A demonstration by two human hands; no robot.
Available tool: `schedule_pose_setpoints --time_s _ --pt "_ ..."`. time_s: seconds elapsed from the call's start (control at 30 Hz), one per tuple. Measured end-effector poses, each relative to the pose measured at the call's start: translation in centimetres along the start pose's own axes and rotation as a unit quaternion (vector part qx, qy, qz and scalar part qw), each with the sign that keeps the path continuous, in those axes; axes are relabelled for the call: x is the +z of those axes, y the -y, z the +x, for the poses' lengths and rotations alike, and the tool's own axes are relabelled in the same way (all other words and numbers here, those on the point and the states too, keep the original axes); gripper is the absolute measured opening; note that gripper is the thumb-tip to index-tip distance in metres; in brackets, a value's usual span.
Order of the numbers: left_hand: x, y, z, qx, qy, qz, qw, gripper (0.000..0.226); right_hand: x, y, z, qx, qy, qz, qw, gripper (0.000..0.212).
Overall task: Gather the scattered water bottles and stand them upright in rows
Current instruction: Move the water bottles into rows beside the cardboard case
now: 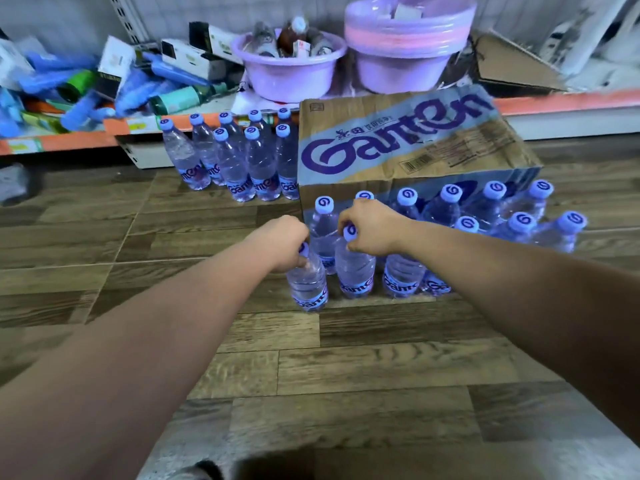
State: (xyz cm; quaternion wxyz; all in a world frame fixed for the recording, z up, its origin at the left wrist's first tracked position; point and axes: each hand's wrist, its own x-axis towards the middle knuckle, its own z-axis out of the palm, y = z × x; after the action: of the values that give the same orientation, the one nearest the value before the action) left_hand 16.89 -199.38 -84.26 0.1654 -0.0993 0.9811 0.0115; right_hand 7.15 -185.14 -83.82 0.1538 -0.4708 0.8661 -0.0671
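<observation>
Wood-pattern plank floor [346, 358] underfoot, smeared toward the bottom edge. Just above centre, left hand [289, 242] curled round the neck of the nearest bottle [308, 285], fingers covering most of its pale blue cap; clear plastic, full of water, purple-lettered label band low on the body, base on the floor. At 3 o'clock of it, right hand [372, 228] pinching the cap of a second bottle [355, 271], same make, upright, just beside the first. Further toward 3 o'clock, front row [403, 277] running on under the right forearm, partly hidden, count unclear. Behind, from 12 to 2 o'clock, back row [485, 206] upright against the cardboard box [398, 143], swirl-marked caps showing, lower bodies masked by the bottles ahead. At 9 o'clock of the box, another cluster [239, 161] standing in two rows below the shelf [554, 105]. On the shelf at 12 o'clock, lilac basins [291, 77], contents too blurred to name; at 10 o'clock, heaped blue packages [52, 81], wording unreadable, cut off by the left edge.
</observation>
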Motion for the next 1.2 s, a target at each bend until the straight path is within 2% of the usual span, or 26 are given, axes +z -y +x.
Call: schedule_pose_setpoints --time_s 0.23,0.43,0.7,0.87,0.93,1.0,1.07,1.2 --pt "-0.1 -3.7 2.1 0.037 -0.041 -0.038 0.998 0.029 -0.1 -2.5 -0.8 0.033 -0.022 0.002 0.999 0.023" --pt "0.1 -3.4 2.4 0.035 -0.073 -0.082 0.993 0.020 0.7 -2.9 -0.5 0.034 -0.013 -0.011 0.999 0.026" --pt "0.6 -3.9 2.4 0.007 -0.050 -0.115 0.992 0.013 0.6 -2.8 -0.7 0.030 0.007 -0.037 0.999 0.031" --pt "0.6 -3.8 2.3 0.008 -0.005 -0.111 0.994 0.028 0.2 -2.8 -0.9 0.044 0.020 -0.040 0.998 0.037" --pt "0.5 -3.6 2.3 0.019 0.019 -0.100 0.995 0.030 -0.2 -2.6 -0.8 0.054 -0.004 -0.025 0.998 0.035" --pt "-0.1 -2.7 2.4 0.032 0.040 -0.097 0.994 0.044 -0.5 -2.1 -0.5 0.061 -0.048 -0.006 0.997 0.035" --pt "-1.0 -1.1 2.6 0.034 0.026 -0.112 0.993 0.058 -0.9 -1.4 0.0 0.054 -0.085 0.005 0.995 0.037" --pt "-2.5 3.7 2.7 -0.007 -0.038 -0.133 0.990 0.057 -1.2 0.3 2.3 0.025 -0.090 -0.009 0.996 0.039"
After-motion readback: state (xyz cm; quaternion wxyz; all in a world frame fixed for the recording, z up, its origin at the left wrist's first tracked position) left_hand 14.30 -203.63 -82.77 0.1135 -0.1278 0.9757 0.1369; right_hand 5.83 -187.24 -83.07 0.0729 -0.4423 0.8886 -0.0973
